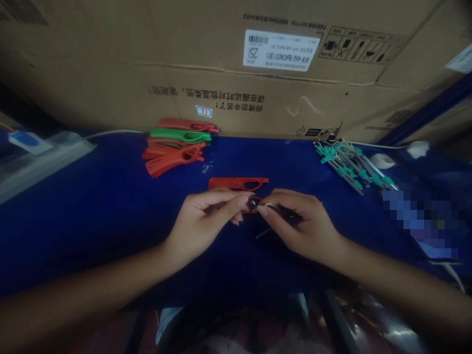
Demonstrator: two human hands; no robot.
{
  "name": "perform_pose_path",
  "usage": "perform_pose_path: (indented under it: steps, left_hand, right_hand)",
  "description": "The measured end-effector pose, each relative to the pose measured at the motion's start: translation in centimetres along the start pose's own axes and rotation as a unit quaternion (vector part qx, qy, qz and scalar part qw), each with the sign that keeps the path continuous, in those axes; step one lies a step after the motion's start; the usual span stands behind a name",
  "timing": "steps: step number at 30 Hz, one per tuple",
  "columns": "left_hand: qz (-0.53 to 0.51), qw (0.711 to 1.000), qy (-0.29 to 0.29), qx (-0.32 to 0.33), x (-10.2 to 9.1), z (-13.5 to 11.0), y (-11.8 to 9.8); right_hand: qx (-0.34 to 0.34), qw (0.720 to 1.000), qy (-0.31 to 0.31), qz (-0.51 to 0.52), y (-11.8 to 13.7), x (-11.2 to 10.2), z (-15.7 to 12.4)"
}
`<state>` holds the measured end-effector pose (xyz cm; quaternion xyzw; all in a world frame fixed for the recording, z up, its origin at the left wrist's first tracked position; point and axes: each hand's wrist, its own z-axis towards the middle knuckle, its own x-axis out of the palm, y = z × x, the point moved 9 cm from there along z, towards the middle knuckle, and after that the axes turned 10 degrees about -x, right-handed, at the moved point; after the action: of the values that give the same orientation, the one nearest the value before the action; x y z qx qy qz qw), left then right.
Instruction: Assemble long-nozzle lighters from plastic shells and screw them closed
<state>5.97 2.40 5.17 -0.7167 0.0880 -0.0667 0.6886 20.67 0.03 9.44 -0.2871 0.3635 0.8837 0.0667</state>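
Observation:
My left hand point(206, 216) and my right hand point(298, 221) meet at the middle of the blue table point(92, 221). Both pinch a small red plastic piece point(253, 205) with a thin metal wire part at its tip; most of it is hidden by my fingers. Just behind my fingers a red plastic handle shell point(238, 183) lies flat on the table. A thin metal pin point(263, 233) lies under my right hand.
A stack of red and green handle shells point(177, 145) lies at the back left. A pile of metal rods with teal fittings point(350, 162) lies at the back right. Large cardboard boxes point(236, 69) wall off the back. A clear plastic tray point(40, 157) sits far left.

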Motion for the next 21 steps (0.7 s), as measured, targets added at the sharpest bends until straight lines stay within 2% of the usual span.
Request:
perform_pose_path:
  steps: [8,21]
  left_hand:
    - [-0.075,0.996,0.031,-0.025,0.45,0.14,0.6]
    - [-0.054,0.998,0.03,-0.024,0.47,0.11,0.37]
  right_hand:
    - [0.015,1.0,0.0,0.016,-0.59,-0.06,-0.14]
    - [-0.014,1.0,0.01,0.022,0.03,0.14,0.1]
